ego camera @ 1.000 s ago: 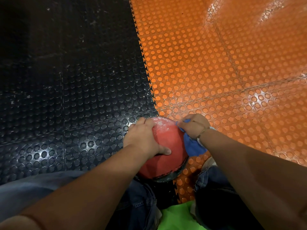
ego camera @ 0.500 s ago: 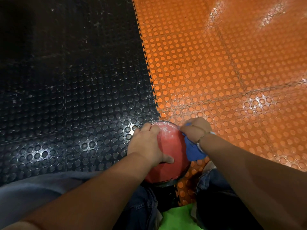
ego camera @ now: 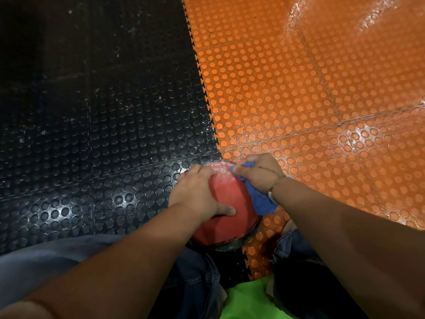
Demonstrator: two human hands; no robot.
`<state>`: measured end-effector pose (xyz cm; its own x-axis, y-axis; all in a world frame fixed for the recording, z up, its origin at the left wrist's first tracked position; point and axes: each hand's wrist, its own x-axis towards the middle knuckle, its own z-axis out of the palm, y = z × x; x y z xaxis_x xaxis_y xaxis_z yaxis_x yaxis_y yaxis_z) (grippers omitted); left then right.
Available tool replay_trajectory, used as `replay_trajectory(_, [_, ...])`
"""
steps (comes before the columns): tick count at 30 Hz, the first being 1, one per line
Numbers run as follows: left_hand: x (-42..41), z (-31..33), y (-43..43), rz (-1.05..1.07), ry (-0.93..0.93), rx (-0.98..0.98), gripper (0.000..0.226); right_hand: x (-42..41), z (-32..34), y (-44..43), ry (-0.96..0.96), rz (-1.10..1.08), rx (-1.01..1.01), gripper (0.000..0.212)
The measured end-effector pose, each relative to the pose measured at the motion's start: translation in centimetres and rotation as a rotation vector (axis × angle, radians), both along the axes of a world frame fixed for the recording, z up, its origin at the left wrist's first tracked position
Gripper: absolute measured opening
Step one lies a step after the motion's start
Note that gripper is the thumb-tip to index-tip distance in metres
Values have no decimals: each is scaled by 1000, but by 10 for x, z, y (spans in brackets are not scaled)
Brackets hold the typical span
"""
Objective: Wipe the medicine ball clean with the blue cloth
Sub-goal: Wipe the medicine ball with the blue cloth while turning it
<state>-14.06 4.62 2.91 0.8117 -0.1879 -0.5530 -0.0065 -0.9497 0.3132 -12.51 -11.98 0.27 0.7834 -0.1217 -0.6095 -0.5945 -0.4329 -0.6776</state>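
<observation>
Now the left hand (ego camera: 197, 195) grips the medicine ball (ego camera: 226, 229); right hand (ego camera: 258, 174) clutches blue cloth (ego camera: 259, 201).

Studded black floor mat (ego camera: 92, 134) left, interlocked with glossy orange mat (ego camera: 310, 100) right.

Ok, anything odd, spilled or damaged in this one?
Only a whitish powdery film on the far top of the medicine ball, next to the blue cloth the right hand grips; the left hand holds the ball. Nothing looks damaged or spilled.
</observation>
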Motion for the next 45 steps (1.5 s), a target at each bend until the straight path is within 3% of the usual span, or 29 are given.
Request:
replay_trajectory(4, [-8, -3, -1, 41, 0, 41, 118, 2, -6, -8, 74, -27, -164, 22])
replay_trajectory(7, [-5, -3, -4, 64, 48, 147, 130, 5, 2, 6, -25, 86, -36, 13])
replay_trajectory(10, [-3, 0, -6, 43, 71, 183, 129, 6, 6, 13, -60, 182, -42, 15])
replay_trajectory(15, [-7, 2, -9, -18, 62, 195, 131, 0, -8, -12, 12, 6, -213, 24])
replay_trajectory(20, [-1, 0, -7, 9, 81, 207, 129, 0, 2, 15, -108, 227, -62, 18])
replay_trajectory(24, [-2, 3, -9, 0, 78, 200, 129, -3, -2, -11, -26, 49, -158, 21])
replay_trajectory(26, [-3, 2, -11, 3, 73, 190, 129, -6, -4, -14, -5, 86, -228, 21])
replay_trajectory(30, [3, 0, -8, 22, 94, 205, 130, -5, -3, 2, -67, 229, -11, 11])
replay_trajectory(32, [4, 1, -7, 17, 105, 202, 129, -8, -1, -1, -73, 154, 13, 10])
replay_trajectory(35, [4, 3, -8, 16, 103, 180, 127, -12, 1, -2, -86, 46, -93, 22])
replay_trajectory(40, [10, 0, -5, 44, 127, 178, 126, -10, 6, 20, -177, 320, -130, 19])
replay_trajectory(43, [9, 0, -6, 20, 128, 186, 127, -8, 8, 7, -129, 134, -168, 21])
replay_trajectory(45, [8, 0, -8, -2, 117, 193, 126, -9, 9, 7, -143, 129, -281, 24])
